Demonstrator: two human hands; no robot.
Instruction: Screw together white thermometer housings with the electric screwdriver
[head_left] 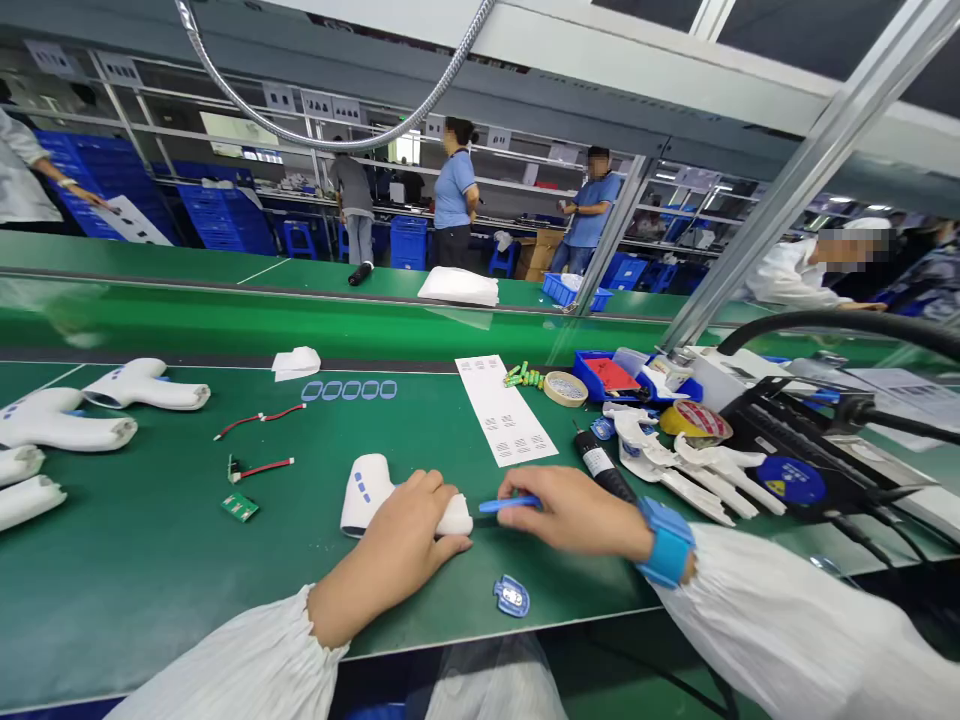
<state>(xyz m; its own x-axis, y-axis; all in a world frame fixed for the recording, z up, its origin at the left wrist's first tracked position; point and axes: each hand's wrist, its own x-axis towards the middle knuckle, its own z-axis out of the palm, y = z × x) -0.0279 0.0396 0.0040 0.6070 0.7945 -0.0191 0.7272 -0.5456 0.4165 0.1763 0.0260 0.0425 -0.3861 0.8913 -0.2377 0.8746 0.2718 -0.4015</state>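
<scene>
My left hand [411,525] is wrapped over the handle of a white gun-shaped plastic housing [366,490] with small blue buttons, lying on the green bench top. Part of the handle is hidden under my fingers, though its end shows. Just right of that end, my right hand [544,505] pinches a slim blue plastic piece [495,506], its left tip pointing at the handle and apart from it. A small blue-and-white oval part [511,596] lies near the front edge, below my right hand.
Left are more white housings [150,385], red wires [261,468] and a green circuit board [240,507]. Blue frames [349,390] and a label sheet [504,408] lie behind. A black electric screwdriver [602,465], white shell pieces [679,465] and a blue bin [592,375] are right.
</scene>
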